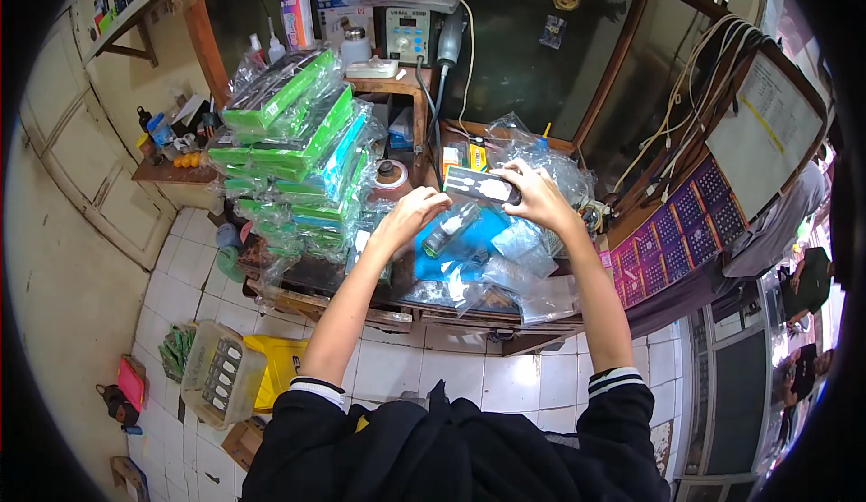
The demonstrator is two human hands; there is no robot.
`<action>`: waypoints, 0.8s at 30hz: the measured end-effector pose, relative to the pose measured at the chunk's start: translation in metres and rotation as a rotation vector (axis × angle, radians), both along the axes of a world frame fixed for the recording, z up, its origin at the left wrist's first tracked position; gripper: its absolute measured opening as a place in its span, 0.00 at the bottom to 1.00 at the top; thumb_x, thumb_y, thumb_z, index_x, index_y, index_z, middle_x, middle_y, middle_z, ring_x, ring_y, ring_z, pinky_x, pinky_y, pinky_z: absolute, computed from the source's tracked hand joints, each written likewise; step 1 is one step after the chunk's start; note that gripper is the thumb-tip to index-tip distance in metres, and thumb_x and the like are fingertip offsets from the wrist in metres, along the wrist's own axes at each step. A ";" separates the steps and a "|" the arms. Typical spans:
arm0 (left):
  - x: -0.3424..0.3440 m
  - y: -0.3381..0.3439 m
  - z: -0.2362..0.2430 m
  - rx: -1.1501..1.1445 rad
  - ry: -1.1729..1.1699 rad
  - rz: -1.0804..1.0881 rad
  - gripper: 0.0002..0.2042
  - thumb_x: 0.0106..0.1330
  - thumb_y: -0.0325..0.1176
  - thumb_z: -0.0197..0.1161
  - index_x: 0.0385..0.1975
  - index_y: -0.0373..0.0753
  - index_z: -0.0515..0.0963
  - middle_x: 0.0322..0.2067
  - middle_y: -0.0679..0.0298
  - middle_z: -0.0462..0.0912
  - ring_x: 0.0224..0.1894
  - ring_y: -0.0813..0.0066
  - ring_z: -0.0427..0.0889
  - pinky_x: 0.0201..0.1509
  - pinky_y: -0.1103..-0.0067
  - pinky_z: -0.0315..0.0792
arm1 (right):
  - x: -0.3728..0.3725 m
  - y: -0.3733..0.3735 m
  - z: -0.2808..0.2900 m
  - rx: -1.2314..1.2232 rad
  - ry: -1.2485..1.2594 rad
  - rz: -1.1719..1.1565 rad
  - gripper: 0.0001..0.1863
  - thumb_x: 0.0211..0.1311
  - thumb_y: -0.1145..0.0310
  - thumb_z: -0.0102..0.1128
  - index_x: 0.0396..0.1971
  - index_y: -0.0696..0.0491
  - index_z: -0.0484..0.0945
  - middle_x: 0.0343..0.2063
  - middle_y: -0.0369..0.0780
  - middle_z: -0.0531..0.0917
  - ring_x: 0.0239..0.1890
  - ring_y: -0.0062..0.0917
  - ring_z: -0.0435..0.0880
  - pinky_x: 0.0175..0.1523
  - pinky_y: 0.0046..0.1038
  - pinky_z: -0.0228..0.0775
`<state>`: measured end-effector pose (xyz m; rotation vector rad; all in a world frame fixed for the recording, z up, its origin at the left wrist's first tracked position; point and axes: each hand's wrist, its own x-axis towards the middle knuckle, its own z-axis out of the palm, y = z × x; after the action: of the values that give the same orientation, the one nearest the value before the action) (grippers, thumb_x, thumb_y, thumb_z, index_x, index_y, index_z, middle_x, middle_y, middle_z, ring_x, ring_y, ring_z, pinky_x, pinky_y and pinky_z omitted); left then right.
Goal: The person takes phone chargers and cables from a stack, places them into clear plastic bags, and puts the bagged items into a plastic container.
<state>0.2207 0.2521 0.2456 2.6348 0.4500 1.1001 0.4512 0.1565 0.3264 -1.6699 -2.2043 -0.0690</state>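
Note:
My right hand (539, 197) grips a small dark box (473, 184) with white graphics, holding it tilted above a blue mat (430, 270). Just below that box's left end, my left hand (415, 213) has its fingers bent together; what they hold, if anything, is too small to make out. A second dark packaged item (448, 230) lies on the mat in clear plastic. Crumpled clear plastic bags (525, 268) cover the mat's right side. Behind the held box stands a small orange and yellow box (477, 154).
Wrapped green boxes (298, 141) are piled high at left. A control unit (406, 35) with a hose sits at the back. Cables and a board (772, 128) hang at right. A plastic crate (203, 385) is on the floor. Other people (803, 285) appear at far right.

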 end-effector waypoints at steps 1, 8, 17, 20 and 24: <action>0.001 -0.001 0.001 -0.006 -0.001 0.016 0.06 0.54 0.27 0.58 0.32 0.39 0.74 0.30 0.60 0.74 0.34 0.63 0.75 0.38 0.74 0.69 | 0.000 -0.001 0.001 0.004 -0.001 0.000 0.31 0.36 0.68 0.62 0.48 0.50 0.69 0.44 0.40 0.70 0.47 0.34 0.70 0.53 0.31 0.58; 0.001 -0.012 0.006 -0.159 -0.041 0.016 0.08 0.52 0.24 0.59 0.32 0.39 0.73 0.37 0.60 0.66 0.38 0.64 0.73 0.41 0.73 0.69 | 0.002 -0.011 -0.006 -0.069 -0.082 0.009 0.30 0.36 0.66 0.62 0.47 0.49 0.70 0.46 0.39 0.70 0.48 0.31 0.70 0.54 0.33 0.55; 0.009 -0.009 -0.007 -0.458 -0.238 -0.012 0.09 0.52 0.25 0.60 0.33 0.38 0.72 0.38 0.60 0.65 0.39 0.68 0.74 0.39 0.76 0.72 | 0.001 -0.017 -0.013 -0.068 -0.142 0.143 0.29 0.36 0.63 0.63 0.46 0.49 0.70 0.42 0.39 0.71 0.44 0.31 0.72 0.52 0.38 0.56; 0.011 -0.008 -0.013 -0.612 -0.288 -0.036 0.14 0.52 0.29 0.62 0.38 0.39 0.69 0.36 0.61 0.70 0.35 0.72 0.76 0.37 0.78 0.73 | 0.001 -0.019 -0.015 -0.044 -0.147 0.163 0.30 0.35 0.64 0.64 0.45 0.48 0.70 0.41 0.38 0.72 0.43 0.31 0.72 0.51 0.37 0.56; 0.014 -0.011 -0.017 -0.848 -0.345 0.000 0.24 0.51 0.32 0.65 0.47 0.40 0.63 0.30 0.59 0.78 0.29 0.75 0.78 0.32 0.81 0.73 | 0.000 -0.023 -0.013 -0.058 -0.163 0.186 0.31 0.36 0.64 0.63 0.48 0.49 0.69 0.43 0.39 0.72 0.45 0.29 0.71 0.51 0.33 0.55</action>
<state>0.2348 0.2411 0.2284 1.6806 0.6563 1.0267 0.4510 0.1337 0.3136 -1.5290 -2.4954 -0.0967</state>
